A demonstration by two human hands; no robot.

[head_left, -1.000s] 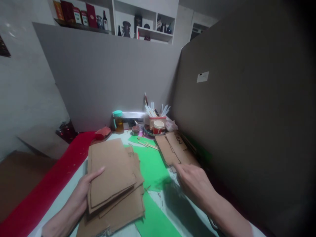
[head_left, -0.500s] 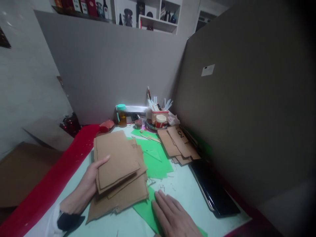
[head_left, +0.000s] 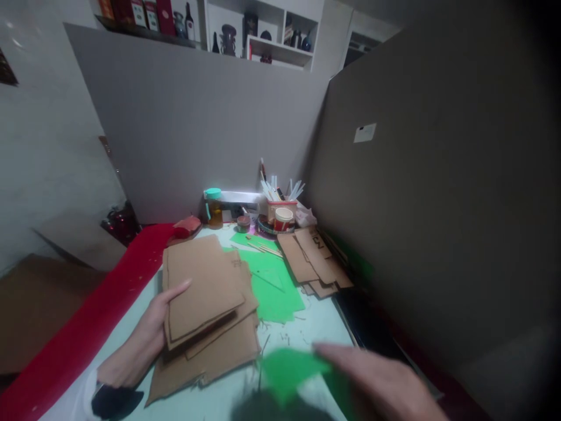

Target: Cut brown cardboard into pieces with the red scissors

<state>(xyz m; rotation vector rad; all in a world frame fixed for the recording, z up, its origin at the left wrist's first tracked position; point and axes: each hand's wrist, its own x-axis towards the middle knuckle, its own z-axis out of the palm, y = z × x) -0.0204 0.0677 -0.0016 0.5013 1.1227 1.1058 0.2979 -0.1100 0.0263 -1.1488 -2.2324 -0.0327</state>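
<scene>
My left hand (head_left: 151, 327) is closed on the left edge of some cardboard pieces (head_left: 201, 283), its thumb lying on top of the uppermost one. More torn-edged cardboard (head_left: 219, 354) lies beneath them. At the lower right, my right hand (head_left: 388, 380), blurred by motion, holds a green sheet (head_left: 291, 368) that is raised off the table. The sheet bends down in front of the fingers, and the thumb is hidden. Beyond the cardboard, another green sheet (head_left: 276, 307) lies flat with a clear set square (head_left: 269, 279) on it.
Cut cardboard pieces (head_left: 300, 263) lie at the right, with a dark flat device (head_left: 372, 327) nearer me. Thin sticks (head_left: 265, 249), a teal-capped bottle (head_left: 214, 210), a paper cup (head_left: 283, 218) and a holder (head_left: 274, 209) of white sticks stand or lie farther back. Grey panels (head_left: 197, 128) enclose the table.
My right hand has lifted the near green sheet off the table and moved it to the right. My left hand keeps its hold on the cardboard.
</scene>
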